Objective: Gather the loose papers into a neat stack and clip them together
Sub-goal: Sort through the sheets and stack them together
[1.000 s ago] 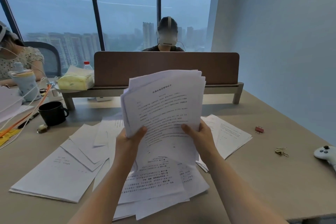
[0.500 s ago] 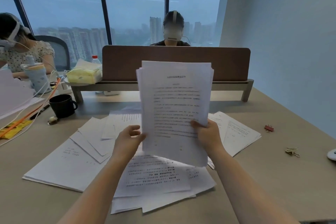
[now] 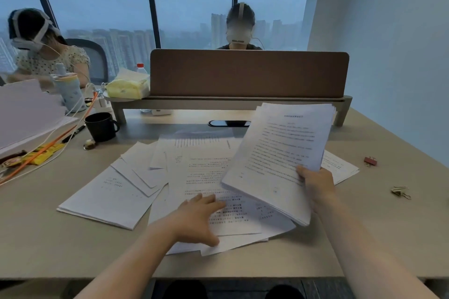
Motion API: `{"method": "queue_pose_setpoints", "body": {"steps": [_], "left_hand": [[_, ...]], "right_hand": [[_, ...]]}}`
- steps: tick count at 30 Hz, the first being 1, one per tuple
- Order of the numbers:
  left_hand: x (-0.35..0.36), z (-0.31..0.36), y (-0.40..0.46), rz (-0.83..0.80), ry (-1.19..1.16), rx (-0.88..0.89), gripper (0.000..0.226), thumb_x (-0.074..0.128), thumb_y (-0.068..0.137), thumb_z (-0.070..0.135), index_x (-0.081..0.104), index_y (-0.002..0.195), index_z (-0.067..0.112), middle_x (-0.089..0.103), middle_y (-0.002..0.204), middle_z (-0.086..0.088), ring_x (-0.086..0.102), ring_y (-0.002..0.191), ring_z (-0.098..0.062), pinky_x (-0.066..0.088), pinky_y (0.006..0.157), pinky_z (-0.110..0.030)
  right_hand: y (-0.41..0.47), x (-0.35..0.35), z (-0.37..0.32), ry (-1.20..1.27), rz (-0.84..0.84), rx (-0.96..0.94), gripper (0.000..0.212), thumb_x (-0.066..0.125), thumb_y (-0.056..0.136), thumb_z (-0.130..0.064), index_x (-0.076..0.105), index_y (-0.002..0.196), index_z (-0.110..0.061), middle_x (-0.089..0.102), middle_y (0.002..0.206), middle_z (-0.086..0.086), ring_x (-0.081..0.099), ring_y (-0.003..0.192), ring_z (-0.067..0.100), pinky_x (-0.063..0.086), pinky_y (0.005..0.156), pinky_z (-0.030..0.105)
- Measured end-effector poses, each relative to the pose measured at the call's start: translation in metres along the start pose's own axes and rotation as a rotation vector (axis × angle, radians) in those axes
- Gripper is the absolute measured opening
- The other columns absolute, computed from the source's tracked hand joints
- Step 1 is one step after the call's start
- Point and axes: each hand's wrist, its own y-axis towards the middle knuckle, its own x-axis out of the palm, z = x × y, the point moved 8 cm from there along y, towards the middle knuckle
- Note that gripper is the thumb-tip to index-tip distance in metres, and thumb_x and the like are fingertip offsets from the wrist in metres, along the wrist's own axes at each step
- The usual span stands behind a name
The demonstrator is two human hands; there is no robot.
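My right hand (image 3: 315, 183) grips a thick bundle of printed papers (image 3: 279, 158) by its lower right edge and holds it tilted above the desk. Flat on the loose printed sheets (image 3: 206, 177) spread across the middle of the desk lies my left hand (image 3: 196, 216), its fingers straight. More white sheets (image 3: 109, 196) fan out to the left, and a small pile (image 3: 340, 167) shows behind the held bundle. A red binder clip (image 3: 370, 161) and a gold binder clip (image 3: 400, 192) lie on the desk to the right, apart from the papers.
A black mug (image 3: 100, 127) stands at the back left near cables and an orange pen (image 3: 43, 150). A brown divider (image 3: 247, 73) on a shelf crosses the back of the desk. Two people sit beyond it and to the left. The desk's front edge (image 3: 218, 274) is near.
My left hand let go of the bundle and dropped onto the sheets on the desk. My right hand swung the bundle to the right and tilted it.
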Motion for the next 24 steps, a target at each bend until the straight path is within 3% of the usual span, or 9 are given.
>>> {"method": "queue_pose_setpoints", "body": {"steps": [3, 8, 12, 14, 17, 21, 24], "left_hand": [[0.0, 0.008, 0.0, 0.02, 0.037, -0.001, 0.088, 0.06, 0.075, 0.041, 0.018, 0.152, 0.041, 0.01, 0.163, 0.011, 0.005, 0.151, -0.023, 0.016, 0.121, -0.046], [-0.009, 0.026, 0.0, 0.184, 0.238, 0.093, 0.065, 0.053, 0.087, 0.032, 0.03, 0.148, 0.035, 0.046, 0.145, 0.008, 0.047, 0.126, -0.02, 0.044, 0.102, -0.038], [-0.025, 0.025, 0.003, 0.297, 0.277, 0.015, 0.059, 0.04, 0.097, 0.02, 0.022, 0.152, 0.029, 0.054, 0.14, -0.004, 0.055, 0.12, -0.027, 0.045, 0.095, -0.037], [-0.032, 0.03, 0.004, 0.348, 0.294, 0.008, 0.049, 0.034, 0.099, 0.019, 0.034, 0.147, 0.026, 0.061, 0.128, -0.009, 0.059, 0.109, -0.029, 0.045, 0.083, -0.035], [-0.031, 0.049, 0.003, 0.386, 0.273, 0.073, 0.028, 0.034, 0.099, 0.022, 0.053, 0.12, 0.023, 0.066, 0.111, -0.007, 0.061, 0.094, -0.027, 0.039, 0.068, -0.032], [-0.011, 0.068, 0.007, 0.336, 0.277, 0.133, 0.027, 0.035, 0.099, 0.028, 0.058, 0.11, 0.02, 0.063, 0.112, -0.001, 0.058, 0.101, -0.025, 0.046, 0.073, -0.034], [0.004, 0.074, 0.007, 0.233, 0.231, 0.123, 0.047, 0.041, 0.091, 0.052, 0.055, 0.126, 0.023, 0.055, 0.131, 0.003, 0.049, 0.121, -0.024, 0.048, 0.091, -0.04]], "right_hand": [[-0.002, -0.006, 0.006, 0.017, 0.01, 0.017, 0.026, 0.068, 0.087, -0.01, 0.067, 0.111, 0.0, 0.071, 0.108, 0.016, 0.069, 0.095, 0.037, 0.055, 0.09, 0.055], [-0.006, -0.016, 0.014, 0.105, 0.039, 0.041, 0.024, 0.065, 0.089, -0.005, 0.065, 0.112, 0.0, 0.069, 0.107, 0.014, 0.067, 0.093, 0.034, 0.055, 0.088, 0.047], [-0.003, -0.028, 0.022, 0.182, 0.094, 0.085, 0.029, 0.066, 0.089, -0.004, 0.064, 0.117, 0.002, 0.068, 0.114, 0.016, 0.066, 0.1, 0.036, 0.053, 0.094, 0.049], [-0.001, -0.033, 0.025, 0.232, 0.114, 0.103, 0.029, 0.065, 0.089, -0.002, 0.063, 0.118, 0.002, 0.067, 0.118, 0.017, 0.065, 0.104, 0.036, 0.051, 0.097, 0.052], [0.0, -0.038, 0.031, 0.307, 0.131, 0.122, 0.033, 0.062, 0.09, 0.001, 0.06, 0.123, 0.004, 0.065, 0.124, 0.017, 0.063, 0.108, 0.036, 0.049, 0.099, 0.051], [0.002, -0.043, 0.037, 0.337, 0.132, 0.12, 0.039, 0.06, 0.091, 0.001, 0.056, 0.13, 0.003, 0.064, 0.126, 0.016, 0.063, 0.111, 0.037, 0.05, 0.099, 0.052], [0.006, -0.044, 0.042, 0.334, 0.132, 0.114, 0.037, 0.062, 0.09, 0.001, 0.059, 0.126, 0.005, 0.064, 0.127, 0.018, 0.064, 0.111, 0.038, 0.051, 0.098, 0.051]]}}
